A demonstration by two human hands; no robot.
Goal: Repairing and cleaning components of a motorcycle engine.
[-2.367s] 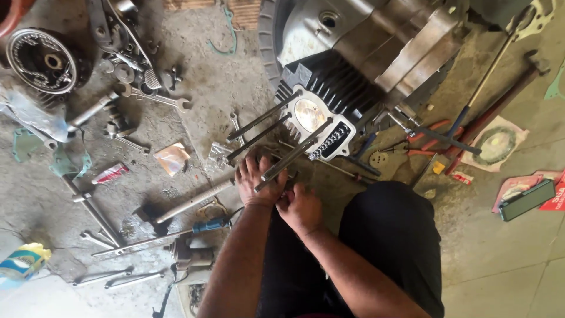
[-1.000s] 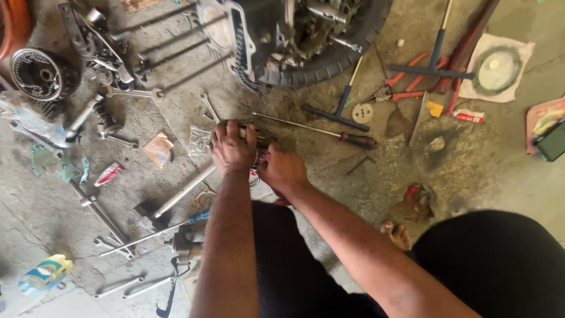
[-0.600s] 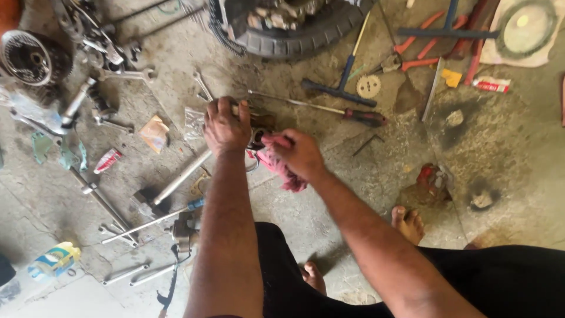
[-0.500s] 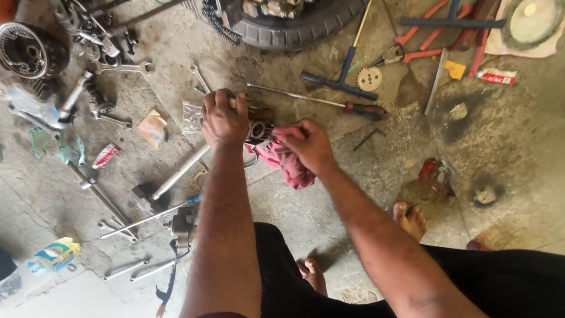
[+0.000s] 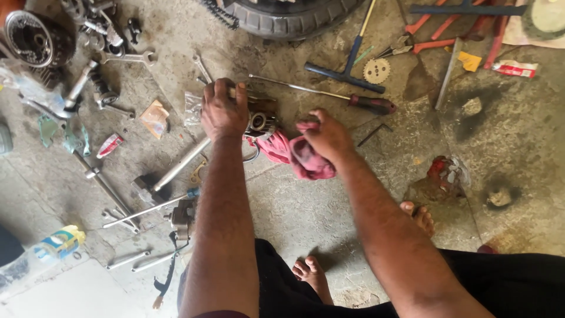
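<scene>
The left hand (image 5: 223, 112) curls its fingers over a small round metal bearing part (image 5: 259, 121) on the concrete floor (image 5: 306, 206). Beside it, the right hand (image 5: 326, 136) grips a crumpled pink-red rag (image 5: 297, 158), fingers closed around the cloth.

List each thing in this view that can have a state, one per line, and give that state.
left hand: closed over a small metal part, palm down.
right hand: gripping a red rag.
red rag: crumpled, lying on the floor.
screwdriver: lying flat, untouched.
T-handle wrench: lying flat beside the tyre.
small sprocket: lying flat, loose.
tube: squeezed, lying on the floor.
</scene>
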